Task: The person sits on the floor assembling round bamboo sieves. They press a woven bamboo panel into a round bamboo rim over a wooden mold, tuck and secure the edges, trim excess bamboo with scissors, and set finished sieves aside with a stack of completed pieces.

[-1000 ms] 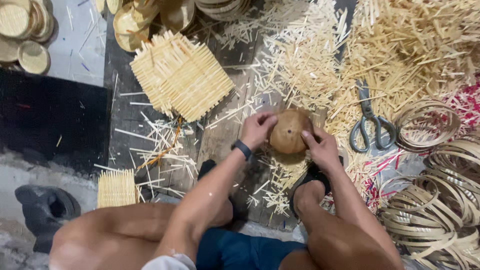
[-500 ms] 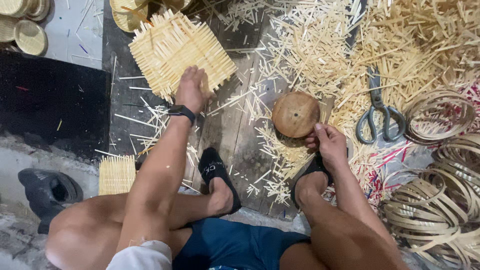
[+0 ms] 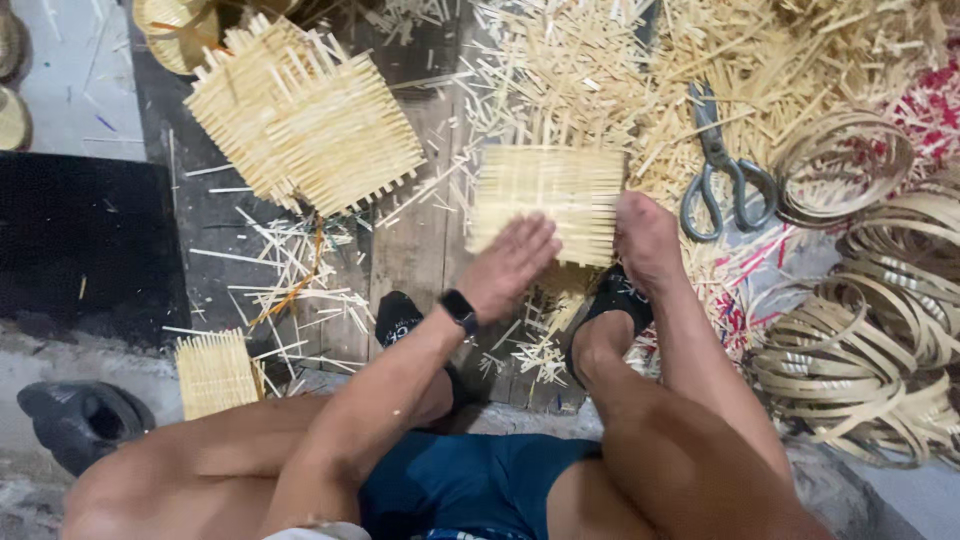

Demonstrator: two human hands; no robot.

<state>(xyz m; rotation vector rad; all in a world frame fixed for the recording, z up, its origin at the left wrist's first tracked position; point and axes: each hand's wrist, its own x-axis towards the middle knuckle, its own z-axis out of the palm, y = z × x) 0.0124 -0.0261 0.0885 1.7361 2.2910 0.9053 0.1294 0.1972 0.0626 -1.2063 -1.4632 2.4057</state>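
Observation:
A square woven bamboo mat (image 3: 548, 190) lies on the wooden boards in front of me. My left hand (image 3: 510, 265), with a black watch on its wrist, rests flat on the mat's near left part, fingers stretched out. My right hand (image 3: 645, 238) has its fingers curled down over the mat's right edge. The round brown object seen earlier is hidden, and nothing of it shows around the mat. A stack of similar woven mats (image 3: 300, 115) lies at the upper left.
Scissors (image 3: 722, 165) lie on bamboo splinters to the right. Coiled bamboo strip rings (image 3: 860, 330) pile up at the right. A small woven mat (image 3: 213, 372) and a dark shoe (image 3: 80, 420) sit at the lower left. My feet in black sandals (image 3: 400, 318) rest on the boards.
My left hand left the round brown object, reached to the mat stack, and came back. A woven mat now lies where the round object was, with both hands on it.

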